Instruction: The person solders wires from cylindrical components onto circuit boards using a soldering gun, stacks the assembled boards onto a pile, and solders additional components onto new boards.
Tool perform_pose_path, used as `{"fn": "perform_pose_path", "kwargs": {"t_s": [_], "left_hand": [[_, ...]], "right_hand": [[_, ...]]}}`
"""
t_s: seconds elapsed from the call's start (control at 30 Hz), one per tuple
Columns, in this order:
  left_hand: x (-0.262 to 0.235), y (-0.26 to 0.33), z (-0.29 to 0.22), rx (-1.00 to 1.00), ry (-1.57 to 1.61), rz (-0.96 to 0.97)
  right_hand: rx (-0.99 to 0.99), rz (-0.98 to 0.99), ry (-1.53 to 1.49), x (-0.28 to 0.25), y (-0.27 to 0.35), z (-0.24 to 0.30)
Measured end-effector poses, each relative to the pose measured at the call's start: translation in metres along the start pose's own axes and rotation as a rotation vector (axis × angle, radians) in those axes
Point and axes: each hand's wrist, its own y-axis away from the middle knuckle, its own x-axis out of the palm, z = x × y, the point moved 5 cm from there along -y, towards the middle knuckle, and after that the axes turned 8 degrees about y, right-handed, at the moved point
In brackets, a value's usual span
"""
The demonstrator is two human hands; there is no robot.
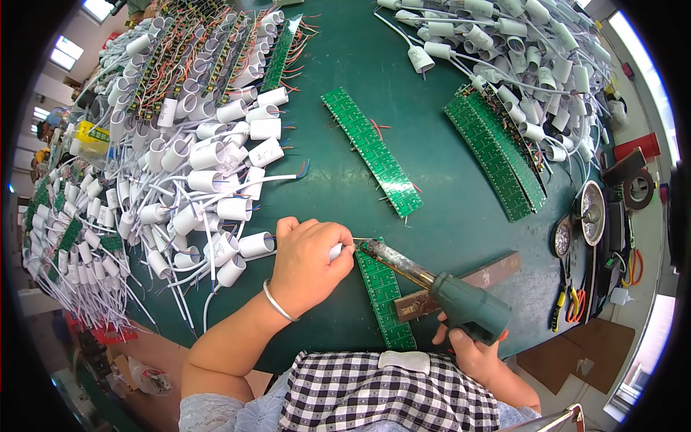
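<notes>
The right hand [471, 353] has its grip closed around the dark green handle of a soldering iron [432, 284], whose browned metal barrel runs up and away from the grip to a tip meeting the top end of a green circuit strip [385, 291]. That strip lies just inward of the grip on the green counter [439, 216], and a brown wooden bar [468, 284] lies across it beneath the iron. Opposite the tip, the left hand [309, 263] is curled shut, pinching a thin wire lead and what looks like the end of a white plastic lamp socket [255, 245] against the strip; a bangle sits on that wrist.

Further out from the left grip lies a dense heap of white sockets with trailing wires [194, 165]. Beyond the iron's tip lie a loose green strip [371, 151] and a stack of green strips [497, 155]; a second socket heap [518, 50] sits far beyond that. Out past the right grip stand round metal tins [592, 212] and pliers [568, 302].

The fingertips sit very near the hot tip, so a small slip of the iron could burn them. The lead is held by pinch alone; if it shifts while the solder is soft, the joint would likely turn out weak or bridge to a neighbouring pad. Lingering heat could also scorch the strip.
</notes>
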Motion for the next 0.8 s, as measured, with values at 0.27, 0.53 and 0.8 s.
{"fn": "perform_pose_path", "kwargs": {"t_s": [0.27, 0.53, 0.8], "left_hand": [[-0.001, 0.000, 0.000, -0.006, 0.000, 0.009], [0.002, -0.001, 0.000, 0.007, 0.000, 0.002], [-0.002, 0.005, 0.004, -0.034, -0.032, -0.069]], "right_hand": [[-0.043, 0.062, 0.094, 0.000, -0.001, -0.002], [-0.060, -0.144, -0.027, -0.005, -0.001, 0.006], [-0.098, -0.208, -0.119, -0.007, 0.004, 0.001]]}}
